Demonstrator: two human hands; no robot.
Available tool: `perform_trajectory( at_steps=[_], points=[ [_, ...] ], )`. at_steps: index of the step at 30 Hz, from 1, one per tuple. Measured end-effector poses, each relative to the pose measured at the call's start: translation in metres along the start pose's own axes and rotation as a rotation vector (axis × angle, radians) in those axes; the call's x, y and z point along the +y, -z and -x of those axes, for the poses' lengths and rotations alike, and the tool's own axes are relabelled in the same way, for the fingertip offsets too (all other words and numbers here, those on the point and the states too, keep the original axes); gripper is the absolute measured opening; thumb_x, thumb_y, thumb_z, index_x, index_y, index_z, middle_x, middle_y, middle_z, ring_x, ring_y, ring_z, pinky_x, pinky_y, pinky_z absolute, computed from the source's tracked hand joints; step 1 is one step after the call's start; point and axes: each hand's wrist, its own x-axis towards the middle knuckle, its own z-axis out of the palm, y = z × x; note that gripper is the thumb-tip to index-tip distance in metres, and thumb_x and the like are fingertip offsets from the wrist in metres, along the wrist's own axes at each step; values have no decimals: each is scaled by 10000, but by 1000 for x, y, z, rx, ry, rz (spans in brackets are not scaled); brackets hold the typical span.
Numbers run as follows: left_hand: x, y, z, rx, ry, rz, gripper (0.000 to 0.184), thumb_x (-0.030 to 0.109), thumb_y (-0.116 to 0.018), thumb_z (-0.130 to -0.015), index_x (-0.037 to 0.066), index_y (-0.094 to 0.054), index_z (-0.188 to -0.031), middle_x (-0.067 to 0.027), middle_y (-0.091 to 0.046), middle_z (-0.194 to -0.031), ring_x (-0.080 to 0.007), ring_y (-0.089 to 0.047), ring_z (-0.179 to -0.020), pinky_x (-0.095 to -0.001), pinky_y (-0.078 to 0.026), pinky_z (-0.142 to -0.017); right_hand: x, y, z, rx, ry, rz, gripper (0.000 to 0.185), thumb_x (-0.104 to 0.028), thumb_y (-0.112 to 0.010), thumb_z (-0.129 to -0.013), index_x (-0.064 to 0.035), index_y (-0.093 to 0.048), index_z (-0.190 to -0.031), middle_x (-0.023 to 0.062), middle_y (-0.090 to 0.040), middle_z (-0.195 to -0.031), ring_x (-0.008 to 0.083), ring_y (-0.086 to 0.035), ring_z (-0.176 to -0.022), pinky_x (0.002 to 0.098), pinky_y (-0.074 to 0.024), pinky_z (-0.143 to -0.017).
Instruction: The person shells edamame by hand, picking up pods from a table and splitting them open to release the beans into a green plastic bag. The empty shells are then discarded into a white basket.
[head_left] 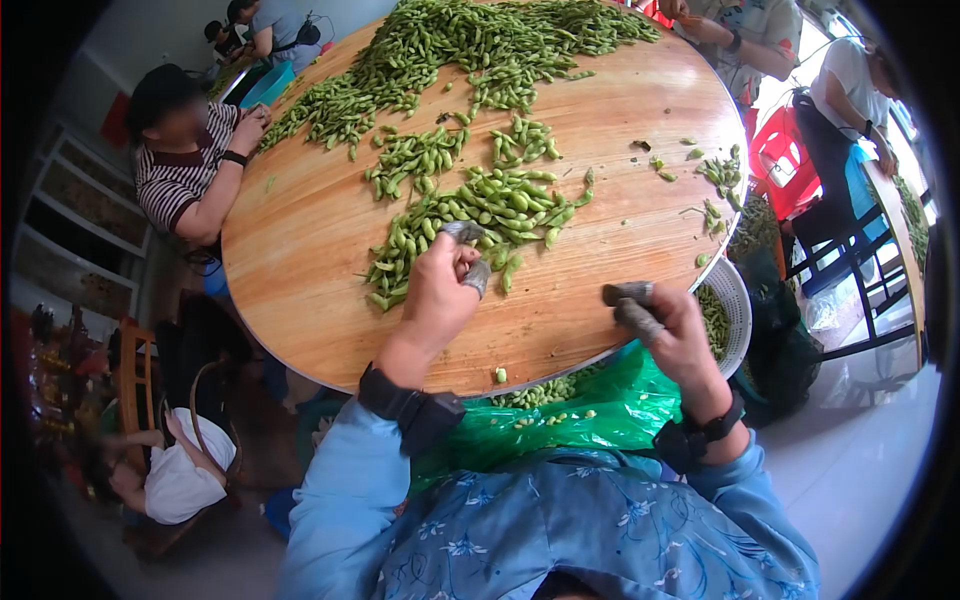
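Note:
My left hand point(447, 285) is over the near edge of a small heap of green soybean pods point(480, 212). Grey covers wrap its thumb and index fingertip, which stand apart, with the other fingers curled; I see no pod between them. To the right, my right hand point(672, 335) hangs over the table's near rim, its covered thumb and index finger drawn close in a pinch. Whatever lies between those fingertips, if anything, cannot be made out. Below my hands, shelled beans point(550, 392) lie on a green plastic bag point(590, 425) at my lap.
A large pod pile point(480, 45) covers the far side of the round wooden table point(300, 275). A white basket point(738, 310) with pods stands by its right rim. One person point(195, 150) sits at the left; another person point(745, 40) is at the far right.

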Motion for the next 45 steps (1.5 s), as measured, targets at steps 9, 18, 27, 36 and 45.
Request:
perform_trajectory(
  at_steps=[9, 18, 27, 36, 45],
  points=[
    [27, 3, 49, -215, 16, 668, 374, -70, -554, -730, 11, -373, -1047, -44, -496, -820, -83, -487, -770, -205, -406, -706, -14, -56, -23, -271, -141, -485, 251, -154, -553, -821, 5, -537, -1015, -1, -570, -789, 73, -508, -711, 203, -415, -652],
    [26, 3, 68, -243, -9, 294, 70, -6, -501, -808, -23, -553, -852, 17, -532, -701, -47, -484, -645, -200, -424, -554, -12, -64, -12, -203, 53, -318, 171, -84, -567, -804, 22, -564, -938, 20, -592, -840, 72, -528, -775, 213, -433, -699],
    [4, -2, 20, -30, -190, -32, 175, 146, -612, -747, -16, -554, -781, -146, -567, -661, -205, -547, -576, -304, -438, -532, 4, 78, 1, 523, 144, 502, 204, -1, -524, -799, 41, -550, -996, 32, -583, -818, 73, -515, -717, 191, -426, -652],
    [9, -20, -5, -24, -314, -603, 157, 142, -576, -722, 4, -507, -692, -200, -550, -663, -359, -539, -629, -423, -418, -577, -2, 20, 10, 172, 102, 28, 164, -42, -554, -802, 32, -587, -945, 57, -607, -839, 88, -550, -749, 210, -449, -681],
    [2, -4, 8, -161, -165, -300, 123, 58, -586, -724, 5, -516, -810, -92, -542, -573, -154, -528, -492, -301, -422, -451, -3, -48, -3, -122, -47, -98, 293, -72, -544, -813, 49, -498, -1076, 71, -590, -913, 103, -542, -849, 234, -442, -749]
  ],
)
